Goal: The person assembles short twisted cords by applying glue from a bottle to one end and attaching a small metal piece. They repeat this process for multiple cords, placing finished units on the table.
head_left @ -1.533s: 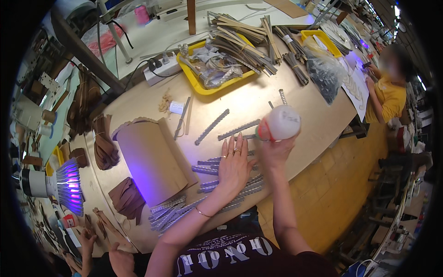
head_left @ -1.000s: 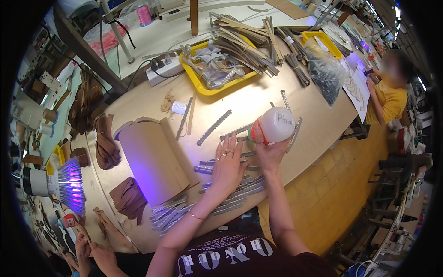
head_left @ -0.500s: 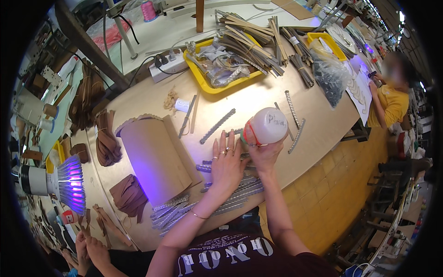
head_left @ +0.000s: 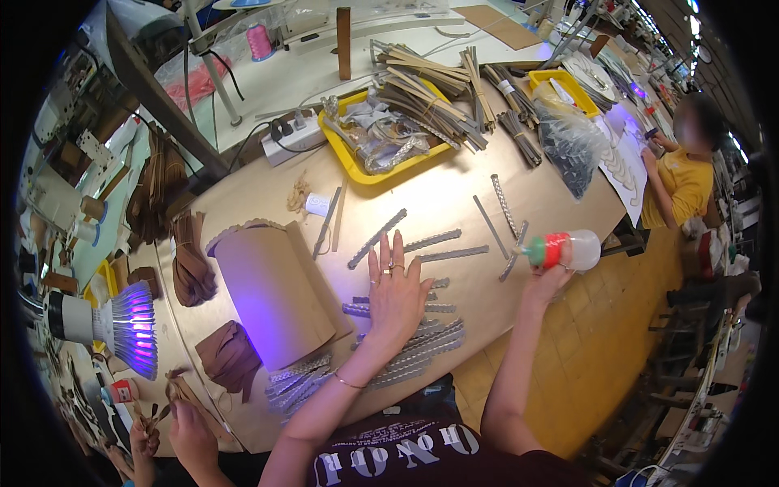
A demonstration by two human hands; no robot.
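Observation:
My left hand [head_left: 396,300] lies flat on the table with its fingers spread, among grey braided strips. One short braided strip [head_left: 377,239] lies by its fingertips, and two more strips point away to the right. Under and beside my palm is a pile of silvery braided strips [head_left: 422,349]. In my right hand [head_left: 549,282] is a translucent squeeze bottle [head_left: 584,250] with a red band and a green cap. Tilted sideways, it has its nozzle pointing left, over a braided strip [head_left: 514,258] near the table's right edge.
Left of my hands stands a curved brown cardboard sheet [head_left: 272,292]. Brown strip bundles [head_left: 231,361] lie beside it. Behind are a yellow tray [head_left: 357,166] and a power strip [head_left: 294,140]. A lit lamp [head_left: 130,329] and another person's hands [head_left: 193,434] are at left.
My right hand has swung the bottle right, away from my left hand, and tipped it sideways. Strips that were hidden behind it now show. My left hand stays flat in nearly the same place.

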